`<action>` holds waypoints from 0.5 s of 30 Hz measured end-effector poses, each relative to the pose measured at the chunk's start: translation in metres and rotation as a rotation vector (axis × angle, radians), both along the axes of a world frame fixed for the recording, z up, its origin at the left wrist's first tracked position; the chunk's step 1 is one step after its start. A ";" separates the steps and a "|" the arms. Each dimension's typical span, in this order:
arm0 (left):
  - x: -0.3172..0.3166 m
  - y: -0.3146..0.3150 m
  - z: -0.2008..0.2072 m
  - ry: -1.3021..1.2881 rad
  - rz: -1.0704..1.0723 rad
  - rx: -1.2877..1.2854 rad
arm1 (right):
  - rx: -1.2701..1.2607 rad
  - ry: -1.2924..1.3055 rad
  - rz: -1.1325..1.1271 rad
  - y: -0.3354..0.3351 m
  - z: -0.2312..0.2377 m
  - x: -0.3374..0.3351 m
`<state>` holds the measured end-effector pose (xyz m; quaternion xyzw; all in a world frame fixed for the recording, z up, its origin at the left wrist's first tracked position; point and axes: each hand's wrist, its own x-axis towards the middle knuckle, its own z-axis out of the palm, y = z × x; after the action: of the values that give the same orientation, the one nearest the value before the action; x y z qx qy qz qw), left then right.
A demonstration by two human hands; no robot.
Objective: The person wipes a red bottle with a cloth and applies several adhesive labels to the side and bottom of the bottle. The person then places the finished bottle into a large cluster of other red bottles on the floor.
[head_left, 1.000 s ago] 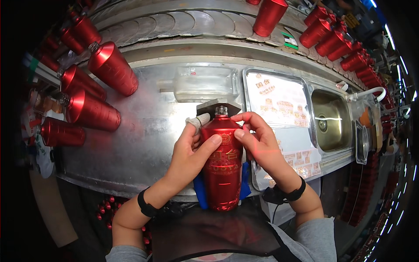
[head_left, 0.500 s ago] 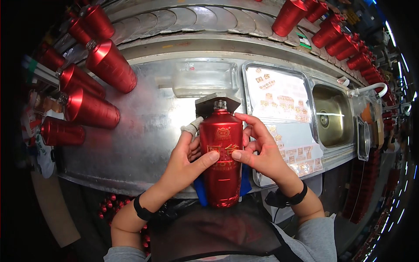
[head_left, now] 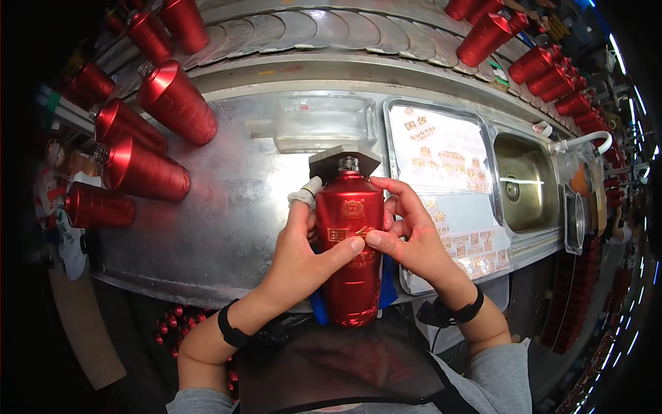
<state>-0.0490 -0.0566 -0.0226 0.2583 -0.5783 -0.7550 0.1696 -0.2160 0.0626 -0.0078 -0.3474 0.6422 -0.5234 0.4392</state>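
Observation:
A glossy red bottle [head_left: 352,297] with gold lettering and a gold emblem lies tilted in front of me, its clear glass neck pointing away. Behind its shoulder is a grey metal plate [head_left: 327,163], and blue material [head_left: 388,288] shows at its lower sides. My left hand [head_left: 296,252] is closed on the bottle's left side, a pale cover on its index finger. Its thumb presses the gold lettering on the front. Closed on the opposite side, my right hand [head_left: 419,241] has its thumb tip almost against the left one. The fingers under the bottle are partly hidden.
Several red bottles [head_left: 148,169] stand on the steel worktop [head_left: 172,245] at left. Beyond runs a plated conveyor [head_left: 303,31] carrying more bottles. A clear shallow tray [head_left: 324,124], a tray of gold-printed sheets [head_left: 441,148] and a sink [head_left: 527,183] with a white tap are ahead and right.
My left thumb has slid right across the lettering, toward the right thumb, and the left hand has turned slightly. The bottles on the conveyor have shifted right. The held bottle stays about where it was.

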 end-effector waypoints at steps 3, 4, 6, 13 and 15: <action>-0.002 -0.001 -0.001 0.018 0.006 -0.006 | 0.022 0.018 0.024 0.000 0.001 -0.004; -0.003 -0.001 -0.002 0.015 0.002 -0.011 | 0.022 0.019 0.021 0.000 0.000 -0.005; -0.004 -0.001 -0.001 0.011 -0.002 -0.016 | -0.024 0.010 0.047 0.000 -0.002 -0.006; -0.010 0.012 0.017 -0.022 0.027 0.001 | 0.005 -0.266 0.011 0.009 0.011 -0.009; -0.010 0.015 0.017 -0.036 0.009 0.004 | 0.001 -0.221 0.009 0.011 0.012 -0.007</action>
<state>-0.0591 -0.0420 -0.0058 0.2747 -0.5785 -0.7507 0.1621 -0.2235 0.0732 0.0046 -0.2903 0.5885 -0.5560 0.5101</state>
